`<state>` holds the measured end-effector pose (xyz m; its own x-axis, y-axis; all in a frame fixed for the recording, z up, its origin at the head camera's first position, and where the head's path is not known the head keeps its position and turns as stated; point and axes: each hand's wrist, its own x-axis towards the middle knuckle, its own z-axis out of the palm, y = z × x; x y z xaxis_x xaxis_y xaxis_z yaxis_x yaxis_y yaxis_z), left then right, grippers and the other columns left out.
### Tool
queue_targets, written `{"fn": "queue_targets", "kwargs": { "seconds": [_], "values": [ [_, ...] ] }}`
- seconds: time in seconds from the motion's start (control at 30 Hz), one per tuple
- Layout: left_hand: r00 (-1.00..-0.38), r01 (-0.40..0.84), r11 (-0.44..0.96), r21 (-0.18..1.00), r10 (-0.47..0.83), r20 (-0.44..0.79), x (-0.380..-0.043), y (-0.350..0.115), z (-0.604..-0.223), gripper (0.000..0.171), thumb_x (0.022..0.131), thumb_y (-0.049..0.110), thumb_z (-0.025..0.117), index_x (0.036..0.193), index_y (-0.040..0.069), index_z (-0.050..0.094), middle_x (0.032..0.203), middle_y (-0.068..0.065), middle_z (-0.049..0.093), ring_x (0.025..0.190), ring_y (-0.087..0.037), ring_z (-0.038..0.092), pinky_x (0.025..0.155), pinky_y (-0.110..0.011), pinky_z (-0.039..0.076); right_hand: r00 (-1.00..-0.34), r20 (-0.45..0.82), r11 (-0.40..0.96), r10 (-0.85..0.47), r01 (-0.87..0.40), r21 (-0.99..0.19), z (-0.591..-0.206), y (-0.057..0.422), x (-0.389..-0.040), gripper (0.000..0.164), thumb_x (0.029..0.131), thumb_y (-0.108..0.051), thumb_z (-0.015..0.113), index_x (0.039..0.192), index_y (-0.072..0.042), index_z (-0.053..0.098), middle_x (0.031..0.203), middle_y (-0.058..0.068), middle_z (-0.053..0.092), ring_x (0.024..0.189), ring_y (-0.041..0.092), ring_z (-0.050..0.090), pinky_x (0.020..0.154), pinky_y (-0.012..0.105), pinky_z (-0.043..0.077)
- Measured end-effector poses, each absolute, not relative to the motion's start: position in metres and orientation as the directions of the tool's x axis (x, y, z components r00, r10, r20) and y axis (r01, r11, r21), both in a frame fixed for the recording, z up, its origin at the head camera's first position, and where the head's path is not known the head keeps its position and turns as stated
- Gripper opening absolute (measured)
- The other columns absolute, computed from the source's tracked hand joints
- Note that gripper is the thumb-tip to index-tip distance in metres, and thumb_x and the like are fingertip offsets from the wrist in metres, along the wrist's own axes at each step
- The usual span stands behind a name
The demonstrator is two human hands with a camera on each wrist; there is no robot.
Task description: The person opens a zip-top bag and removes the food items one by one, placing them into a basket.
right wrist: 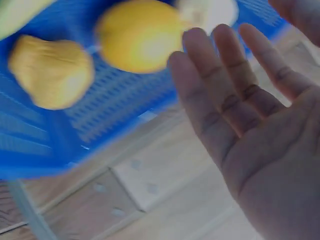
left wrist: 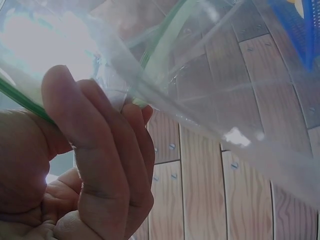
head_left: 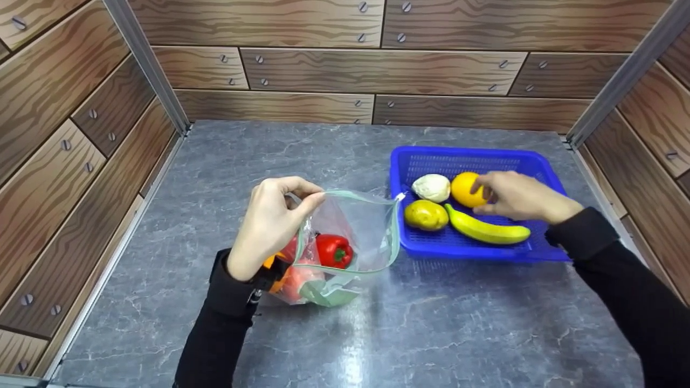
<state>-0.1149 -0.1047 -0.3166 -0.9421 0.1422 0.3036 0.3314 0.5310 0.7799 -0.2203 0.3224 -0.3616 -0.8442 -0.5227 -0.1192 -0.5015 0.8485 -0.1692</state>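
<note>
My left hand [head_left: 275, 218] pinches the rim of a clear zip bag [head_left: 372, 226] with a green seal, holding its mouth apart. Through the plastic show a red bell pepper [head_left: 334, 251], a pinkish-red round item [head_left: 294, 283] and something orange, partly covered by the wrist. Over a blue basket [head_left: 458, 253], my right hand [head_left: 515, 195] hovers beside an orange [head_left: 464, 188]. In the right wrist view its fingers are extended with nothing held. A white bulb-like item [head_left: 432, 187], a potato [head_left: 426, 215] and a banana [head_left: 488, 228] also lie inside.
A lumpy yellow item [right wrist: 52, 72] lies in the basket, hidden under the right hand in the head view. The grey marbled table [head_left: 259, 151] is enclosed by wood-patterned walls [head_left: 302, 70] at the back and sides. The basket stands just right of the bag.
</note>
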Motion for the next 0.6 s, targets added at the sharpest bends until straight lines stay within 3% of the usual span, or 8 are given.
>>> {"fn": "queue_targets", "kwargs": {
  "seconds": [0.1,0.23,0.47,0.6],
  "values": [
    [-0.941,0.335,0.526,0.782,0.144,0.306,-0.115,-0.104,-0.317,0.009,0.09,0.028,0.07,0.093,0.022,0.076,0.078,0.006,0.069,0.06,-0.018,0.054,0.055,-0.021,0.037,-0.826,0.011,0.814,-0.564,-0.558,-0.162,-0.343,0.306,-0.206,0.03,0.085,-0.028,0.076,0.109,-0.014,0.068,0.094,0.002,0.069,0.083,0.016,0.065,0.068,0.033,0.053],
    [-0.94,0.34,0.514,0.788,0.149,0.308,-0.115,-0.102,-0.318,0.01,0.09,0.028,0.07,0.094,0.021,0.076,0.079,0.005,0.07,0.061,-0.015,0.054,0.056,-0.021,0.038,-0.736,0.201,0.728,-0.646,-0.674,-0.129,-0.326,0.278,-0.184,0.024,0.083,-0.028,0.077,0.103,-0.02,0.068,0.087,-0.007,0.064,0.076,0.006,0.059,0.065,0.027,0.049],
    [-0.938,0.344,0.516,0.785,0.147,0.314,-0.118,-0.1,-0.318,0.01,0.09,0.027,0.07,0.094,0.021,0.077,0.077,0.006,0.068,0.059,-0.015,0.052,0.056,-0.021,0.037,-0.463,0.514,0.451,-0.722,-0.879,-0.157,-0.308,0.219,-0.149,0.018,0.082,-0.016,0.077,0.099,-0.016,0.071,0.085,-0.005,0.064,0.077,0.006,0.061,0.071,0.02,0.049],
    [-0.937,0.345,0.517,0.783,0.149,0.315,-0.118,-0.098,-0.317,0.009,0.09,0.028,0.07,0.093,0.022,0.076,0.077,0.006,0.068,0.06,-0.016,0.053,0.056,-0.021,0.037,-0.303,0.563,0.292,-0.769,-0.95,-0.112,-0.309,0.183,-0.138,0.019,0.082,-0.016,0.077,0.1,-0.013,0.071,0.09,0.0,0.066,0.081,0.012,0.06,0.075,0.023,0.05]
  ]
}}
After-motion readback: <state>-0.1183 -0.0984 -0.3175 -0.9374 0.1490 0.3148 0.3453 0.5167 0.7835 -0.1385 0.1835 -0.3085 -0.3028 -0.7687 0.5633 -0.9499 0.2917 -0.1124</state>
